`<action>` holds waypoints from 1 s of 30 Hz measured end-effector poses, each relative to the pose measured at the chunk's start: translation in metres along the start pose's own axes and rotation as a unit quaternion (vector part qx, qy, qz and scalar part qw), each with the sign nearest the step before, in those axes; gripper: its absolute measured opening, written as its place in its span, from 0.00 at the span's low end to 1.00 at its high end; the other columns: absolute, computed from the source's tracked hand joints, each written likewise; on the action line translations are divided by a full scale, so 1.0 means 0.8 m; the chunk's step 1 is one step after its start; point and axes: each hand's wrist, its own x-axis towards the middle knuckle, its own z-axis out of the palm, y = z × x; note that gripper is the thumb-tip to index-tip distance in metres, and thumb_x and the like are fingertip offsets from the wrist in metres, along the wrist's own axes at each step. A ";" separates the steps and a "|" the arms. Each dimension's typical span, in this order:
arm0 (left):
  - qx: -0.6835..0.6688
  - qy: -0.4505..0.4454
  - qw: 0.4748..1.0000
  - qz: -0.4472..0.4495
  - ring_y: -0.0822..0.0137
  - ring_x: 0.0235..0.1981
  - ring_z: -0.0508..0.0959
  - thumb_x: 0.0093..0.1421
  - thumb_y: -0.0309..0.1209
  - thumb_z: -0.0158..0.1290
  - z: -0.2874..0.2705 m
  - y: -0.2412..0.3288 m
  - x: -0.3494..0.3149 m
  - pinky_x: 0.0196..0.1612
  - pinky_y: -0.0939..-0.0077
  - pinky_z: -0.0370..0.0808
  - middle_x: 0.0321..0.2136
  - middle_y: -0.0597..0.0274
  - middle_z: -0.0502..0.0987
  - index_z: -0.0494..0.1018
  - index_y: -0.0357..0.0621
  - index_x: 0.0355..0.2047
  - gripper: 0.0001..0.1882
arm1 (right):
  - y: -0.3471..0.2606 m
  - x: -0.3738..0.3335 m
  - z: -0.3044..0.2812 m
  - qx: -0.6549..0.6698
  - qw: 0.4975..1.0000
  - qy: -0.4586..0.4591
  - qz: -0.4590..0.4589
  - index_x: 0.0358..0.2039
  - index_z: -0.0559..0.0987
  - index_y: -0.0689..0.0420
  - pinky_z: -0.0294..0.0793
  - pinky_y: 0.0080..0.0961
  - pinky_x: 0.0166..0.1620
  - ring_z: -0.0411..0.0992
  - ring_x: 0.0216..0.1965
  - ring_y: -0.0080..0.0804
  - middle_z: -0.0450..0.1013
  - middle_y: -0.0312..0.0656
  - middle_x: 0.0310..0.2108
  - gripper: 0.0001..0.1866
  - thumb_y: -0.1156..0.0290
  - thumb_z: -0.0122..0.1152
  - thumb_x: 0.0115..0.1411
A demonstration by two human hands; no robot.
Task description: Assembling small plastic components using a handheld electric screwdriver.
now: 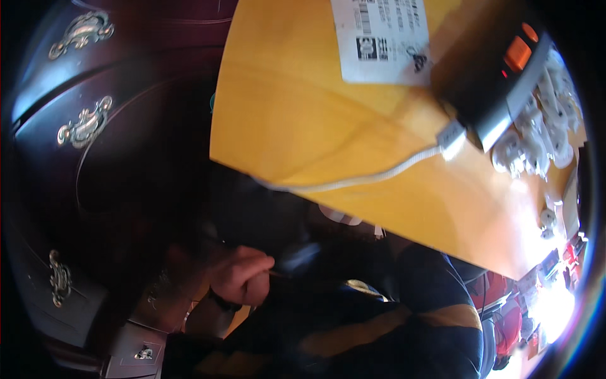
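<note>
My left hand (pixel 243 276) is low in the picture, left of the middle, with a dark band around its wrist. Its fingers are curled closed, the thumb side toward the right. A thin piece juts from the grip toward a blurred greyish shape (pixel 300 258); what I hold is too dark and smeared to name. Above the hand lies a yellow tabletop (pixel 297 120). A white cable (pixel 379 177) runs across it and over its near edge, plugged into a black device (pixel 492 76) with orange buttons and a small red light. My right hand does not show.
A white printed label (pixel 382 41) lies on the tabletop. Beyond the device are several white earbuds (pixel 536 136). Dark red-brown drawers with ornate metal handles (pixel 85 123) stand at left. Below are legs in dark clothing with tan stripes (pixel 353 331). Bright glare (pixel 552 312) covers the lower right.
</note>
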 end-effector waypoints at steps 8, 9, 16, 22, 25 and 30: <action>0.023 0.055 0.996 0.066 0.66 0.19 0.76 0.55 0.14 0.47 0.019 0.013 0.020 0.25 0.77 0.72 0.23 0.54 0.77 0.76 0.32 0.35 0.09 | -0.038 -0.043 -0.087 -0.016 0.998 -0.052 -0.026 0.43 0.82 0.59 0.80 0.34 0.38 0.80 0.32 0.37 0.79 0.47 0.28 0.16 0.64 0.53 0.61; 0.039 0.057 0.995 0.067 0.65 0.21 0.77 0.56 0.14 0.48 0.019 0.017 0.018 0.26 0.76 0.73 0.24 0.53 0.78 0.76 0.32 0.36 0.09 | -0.042 -0.041 -0.086 -0.018 0.998 -0.057 -0.032 0.43 0.82 0.59 0.80 0.33 0.38 0.80 0.32 0.36 0.79 0.47 0.28 0.16 0.64 0.53 0.61; 0.185 -0.003 0.982 0.046 0.54 0.31 0.83 0.57 0.20 0.55 0.053 0.031 0.004 0.33 0.67 0.79 0.32 0.52 0.81 0.79 0.39 0.39 0.09 | -0.153 -0.175 -0.203 0.284 0.951 -0.068 -0.103 0.44 0.80 0.60 0.77 0.21 0.36 0.76 0.29 0.22 0.78 0.37 0.32 0.10 0.70 0.55 0.67; 0.179 -0.119 0.977 -0.001 0.49 0.29 0.81 0.61 0.26 0.54 0.093 0.014 0.008 0.30 0.60 0.77 0.29 0.51 0.80 0.76 0.41 0.40 0.08 | -0.157 -0.258 -0.241 0.467 0.873 -0.134 -0.048 0.45 0.79 0.61 0.74 0.15 0.36 0.73 0.30 0.16 0.77 0.33 0.33 0.09 0.75 0.53 0.68; 0.164 -0.142 0.976 -0.010 0.48 0.29 0.80 0.61 0.26 0.53 0.097 0.009 0.015 0.31 0.59 0.77 0.29 0.51 0.80 0.77 0.41 0.39 0.07 | -0.162 -0.255 -0.243 0.463 0.877 -0.111 -0.056 0.44 0.79 0.61 0.75 0.16 0.37 0.73 0.30 0.16 0.77 0.34 0.32 0.09 0.76 0.53 0.67; 0.144 -0.164 0.975 -0.041 0.48 0.29 0.80 0.61 0.26 0.54 0.099 0.003 0.031 0.31 0.60 0.77 0.29 0.50 0.80 0.77 0.40 0.37 0.05 | -0.163 -0.235 -0.246 0.423 0.896 -0.122 -0.055 0.44 0.79 0.62 0.75 0.18 0.38 0.74 0.31 0.18 0.78 0.35 0.32 0.09 0.77 0.53 0.66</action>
